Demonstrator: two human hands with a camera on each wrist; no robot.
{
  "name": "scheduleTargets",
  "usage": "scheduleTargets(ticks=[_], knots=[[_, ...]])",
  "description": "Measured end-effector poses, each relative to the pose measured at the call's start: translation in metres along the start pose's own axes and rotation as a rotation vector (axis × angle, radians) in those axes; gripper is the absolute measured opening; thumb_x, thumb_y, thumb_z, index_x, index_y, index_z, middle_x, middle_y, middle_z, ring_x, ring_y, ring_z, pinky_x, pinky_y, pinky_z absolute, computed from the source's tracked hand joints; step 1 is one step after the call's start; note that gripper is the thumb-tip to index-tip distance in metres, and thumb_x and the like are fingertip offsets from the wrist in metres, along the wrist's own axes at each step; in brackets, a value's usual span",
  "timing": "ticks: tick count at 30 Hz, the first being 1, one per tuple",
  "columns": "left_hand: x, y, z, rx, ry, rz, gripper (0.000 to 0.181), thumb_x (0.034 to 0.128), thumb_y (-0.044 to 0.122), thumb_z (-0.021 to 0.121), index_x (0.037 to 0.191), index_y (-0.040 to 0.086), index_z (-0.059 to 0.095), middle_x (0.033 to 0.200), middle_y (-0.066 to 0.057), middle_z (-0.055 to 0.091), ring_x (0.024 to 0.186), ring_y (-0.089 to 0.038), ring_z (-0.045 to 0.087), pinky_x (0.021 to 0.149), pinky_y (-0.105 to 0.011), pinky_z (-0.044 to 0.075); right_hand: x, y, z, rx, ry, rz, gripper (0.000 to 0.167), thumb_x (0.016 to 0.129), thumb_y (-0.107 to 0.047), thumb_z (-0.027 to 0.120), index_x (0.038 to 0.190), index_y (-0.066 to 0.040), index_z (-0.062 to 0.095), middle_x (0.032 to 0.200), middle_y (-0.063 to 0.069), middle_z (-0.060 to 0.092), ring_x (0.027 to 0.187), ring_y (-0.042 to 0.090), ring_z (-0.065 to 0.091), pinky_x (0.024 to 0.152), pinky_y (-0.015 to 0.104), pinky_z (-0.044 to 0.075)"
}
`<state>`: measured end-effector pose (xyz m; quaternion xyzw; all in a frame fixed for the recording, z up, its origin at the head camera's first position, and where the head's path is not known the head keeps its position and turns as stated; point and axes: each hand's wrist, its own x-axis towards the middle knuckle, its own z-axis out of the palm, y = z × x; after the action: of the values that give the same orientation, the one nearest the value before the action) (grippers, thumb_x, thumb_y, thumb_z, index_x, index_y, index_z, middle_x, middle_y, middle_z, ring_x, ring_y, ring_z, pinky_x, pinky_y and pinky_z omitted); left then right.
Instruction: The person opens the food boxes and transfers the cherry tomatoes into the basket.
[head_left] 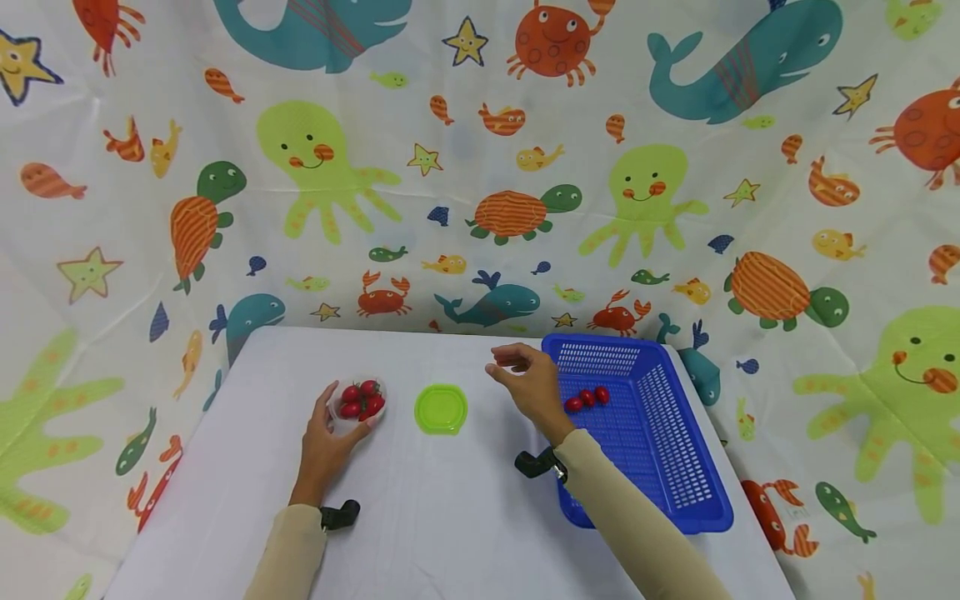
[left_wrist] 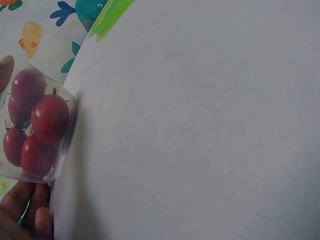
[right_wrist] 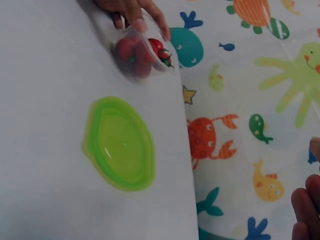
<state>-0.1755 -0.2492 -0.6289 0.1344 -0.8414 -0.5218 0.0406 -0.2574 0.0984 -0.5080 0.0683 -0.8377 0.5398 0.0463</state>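
Observation:
On the left of the table, a small clear plastic container [head_left: 384, 388] holds several red cherry tomatoes [left_wrist: 50, 119] with green stems. My left hand [head_left: 324, 448] grips its sides, thumb on the near right side and fingers on the left. A green lid [head_left: 441, 409] lies flat on the table between the hands. My right hand [head_left: 536, 388] hovers beside the basket's left rim, its fingers loosely bent, and nothing shows between them. At the right wrist view's edge only some fingertips [right_wrist: 305, 205] of that hand appear.
A blue perforated basket [head_left: 678, 467] stands on the table's right side, with 3 red cherry tomatoes [head_left: 587, 397] near its left wall. The white table [head_left: 435, 517] meets a sea-animal-print curtain [head_left: 480, 275] at its back and sides.

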Motion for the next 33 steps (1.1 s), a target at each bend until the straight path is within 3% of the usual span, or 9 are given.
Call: scheduleTargets(ticks=[6,13,17,33], knots=[[0.001,-0.002,0.0,0.003,0.006,0.025,0.105,0.0903,0.049,0.083,0.171,0.032,0.018,0.177,-0.015,0.025,0.16,-0.046,0.029,0.126,-0.065,0.033,-0.001,-0.006,0.013,0.011,-0.017,0.036,0.029,0.093,-0.035,0.084,0.119,-0.026,0.078,0.117,-0.005,0.077,0.111,0.017,0.072,0.105,0.042,0.06],[0.002,-0.003,0.0,-0.005,0.003,0.034,0.105,0.0907,0.049,0.083,0.171,0.031,0.018,0.177,-0.014,0.025,0.161,-0.046,0.028,0.127,-0.065,0.032,-0.001,-0.011,0.027,0.084,-0.043,-0.018,0.027,0.093,-0.022,0.084,0.12,-0.02,0.078,0.117,-0.001,0.078,0.111,0.02,0.072,0.105,0.044,0.059],[0.002,-0.003,0.0,-0.007,-0.002,0.029,0.106,0.0906,0.049,0.083,0.171,0.032,0.016,0.178,-0.013,0.023,0.161,-0.047,0.026,0.127,-0.065,0.031,0.0,-0.012,0.035,0.094,-0.052,-0.029,0.026,0.093,-0.022,0.084,0.119,-0.02,0.079,0.116,-0.001,0.079,0.109,0.019,0.072,0.104,0.042,0.059],[0.003,-0.007,0.001,0.001,0.006,0.03,0.105,0.0905,0.05,0.083,0.171,0.034,0.017,0.177,-0.016,0.025,0.16,-0.047,0.029,0.126,-0.064,0.033,0.0,-0.017,0.07,0.057,-0.08,-0.045,0.025,0.093,-0.026,0.085,0.117,-0.023,0.079,0.113,-0.006,0.078,0.106,0.014,0.071,0.1,0.038,0.06]])
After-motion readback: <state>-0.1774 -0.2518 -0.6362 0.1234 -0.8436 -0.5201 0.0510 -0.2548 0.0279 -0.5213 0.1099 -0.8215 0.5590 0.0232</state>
